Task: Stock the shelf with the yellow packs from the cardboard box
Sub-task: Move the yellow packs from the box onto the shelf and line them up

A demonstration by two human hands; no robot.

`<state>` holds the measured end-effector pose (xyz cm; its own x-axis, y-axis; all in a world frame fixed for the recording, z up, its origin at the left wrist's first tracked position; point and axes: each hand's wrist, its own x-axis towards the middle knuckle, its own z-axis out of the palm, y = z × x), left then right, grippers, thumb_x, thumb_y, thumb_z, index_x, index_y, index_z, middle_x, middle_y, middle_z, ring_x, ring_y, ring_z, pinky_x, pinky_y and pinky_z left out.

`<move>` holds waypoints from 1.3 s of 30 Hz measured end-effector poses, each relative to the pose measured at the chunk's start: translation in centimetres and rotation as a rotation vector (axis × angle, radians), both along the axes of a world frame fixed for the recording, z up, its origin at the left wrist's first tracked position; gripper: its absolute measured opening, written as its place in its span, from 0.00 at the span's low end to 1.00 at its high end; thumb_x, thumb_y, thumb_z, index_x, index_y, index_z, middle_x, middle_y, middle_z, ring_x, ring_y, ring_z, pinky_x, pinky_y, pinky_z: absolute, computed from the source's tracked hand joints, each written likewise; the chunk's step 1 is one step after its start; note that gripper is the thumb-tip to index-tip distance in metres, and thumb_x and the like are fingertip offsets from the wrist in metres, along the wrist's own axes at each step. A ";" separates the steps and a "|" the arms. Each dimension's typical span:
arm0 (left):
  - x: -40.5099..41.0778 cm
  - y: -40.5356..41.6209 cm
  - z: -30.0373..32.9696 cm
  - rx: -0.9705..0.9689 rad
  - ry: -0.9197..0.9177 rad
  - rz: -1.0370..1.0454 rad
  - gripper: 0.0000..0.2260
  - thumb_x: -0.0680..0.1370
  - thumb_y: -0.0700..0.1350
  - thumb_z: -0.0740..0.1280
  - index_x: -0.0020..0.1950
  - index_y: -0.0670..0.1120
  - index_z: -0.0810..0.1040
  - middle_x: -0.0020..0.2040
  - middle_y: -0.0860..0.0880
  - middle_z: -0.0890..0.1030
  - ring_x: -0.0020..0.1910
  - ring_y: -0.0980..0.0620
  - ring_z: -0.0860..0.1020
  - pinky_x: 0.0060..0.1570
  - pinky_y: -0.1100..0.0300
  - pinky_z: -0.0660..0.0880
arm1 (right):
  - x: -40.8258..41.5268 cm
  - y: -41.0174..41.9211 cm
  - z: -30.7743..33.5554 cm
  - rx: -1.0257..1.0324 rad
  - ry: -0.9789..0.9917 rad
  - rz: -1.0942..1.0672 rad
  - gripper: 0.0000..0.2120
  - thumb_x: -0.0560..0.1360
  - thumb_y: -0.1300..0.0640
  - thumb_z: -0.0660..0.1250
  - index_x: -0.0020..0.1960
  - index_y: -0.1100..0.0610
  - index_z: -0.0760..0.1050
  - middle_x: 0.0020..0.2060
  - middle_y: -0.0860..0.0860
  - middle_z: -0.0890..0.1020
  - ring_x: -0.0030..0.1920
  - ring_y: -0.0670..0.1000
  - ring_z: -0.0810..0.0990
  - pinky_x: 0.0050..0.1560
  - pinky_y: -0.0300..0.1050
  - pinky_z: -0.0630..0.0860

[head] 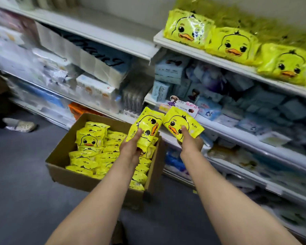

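The cardboard box on the floor holds many yellow packs printed with a duck face. Above its right end, the left hand has its grip clamped on one pack; just right, the right hand clamps another. Up right of the box, bigger duck packs line the shelf. Writing too small to read.

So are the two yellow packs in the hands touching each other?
Touching: the head view shows the left pack and the right pack meeting at their upper corners.
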<state>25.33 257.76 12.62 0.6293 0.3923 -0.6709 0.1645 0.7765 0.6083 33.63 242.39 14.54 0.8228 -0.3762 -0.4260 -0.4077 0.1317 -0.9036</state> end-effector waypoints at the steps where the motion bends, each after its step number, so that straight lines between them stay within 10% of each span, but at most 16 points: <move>1: 0.0 -2.2 0.9 -0.003 -0.034 -0.010 0.23 0.72 0.45 0.76 0.65 0.41 0.76 0.54 0.43 0.84 0.35 0.51 0.82 0.28 0.62 0.77 | -0.4 -2.1 0.8 0.030 -0.016 -0.015 0.12 0.71 0.51 0.78 0.50 0.53 0.79 0.46 0.50 0.84 0.44 0.52 0.81 0.43 0.44 0.78; 6: -0.8 -13.8 4.5 0.001 -0.165 -0.136 0.23 0.74 0.43 0.74 0.68 0.40 0.73 0.53 0.45 0.84 0.44 0.51 0.84 0.36 0.58 0.81 | -3.1 -13.4 4.0 0.182 -0.147 -0.093 0.10 0.68 0.55 0.79 0.46 0.52 0.80 0.50 0.53 0.86 0.52 0.56 0.85 0.56 0.60 0.80; 16: -2.0 -34.9 13.3 -0.054 -0.610 -0.505 0.10 0.78 0.38 0.65 0.59 0.45 0.77 0.47 0.48 0.86 0.42 0.52 0.85 0.38 0.59 0.81 | -9.2 -33.9 12.0 0.346 -0.428 -0.263 0.10 0.71 0.60 0.77 0.51 0.56 0.81 0.50 0.55 0.86 0.47 0.54 0.84 0.48 0.47 0.79; 32: 9.8 -49.7 24.0 0.272 -0.574 -0.853 0.12 0.75 0.38 0.71 0.59 0.44 0.78 0.52 0.42 0.83 0.39 0.48 0.84 0.39 0.50 0.81 | -4.5 -50.2 18.3 0.413 -0.727 -0.565 0.13 0.69 0.62 0.78 0.51 0.56 0.80 0.54 0.56 0.85 0.57 0.59 0.83 0.62 0.64 0.76; 39: 19.8 -54.3 28.7 0.521 -0.610 -0.999 0.15 0.75 0.34 0.71 0.61 0.38 0.77 0.52 0.41 0.83 0.36 0.49 0.82 0.33 0.53 0.79 | 2.2 -55.1 20.9 0.444 -0.836 -0.556 0.11 0.73 0.67 0.73 0.48 0.53 0.79 0.42 0.47 0.85 0.46 0.51 0.84 0.55 0.53 0.79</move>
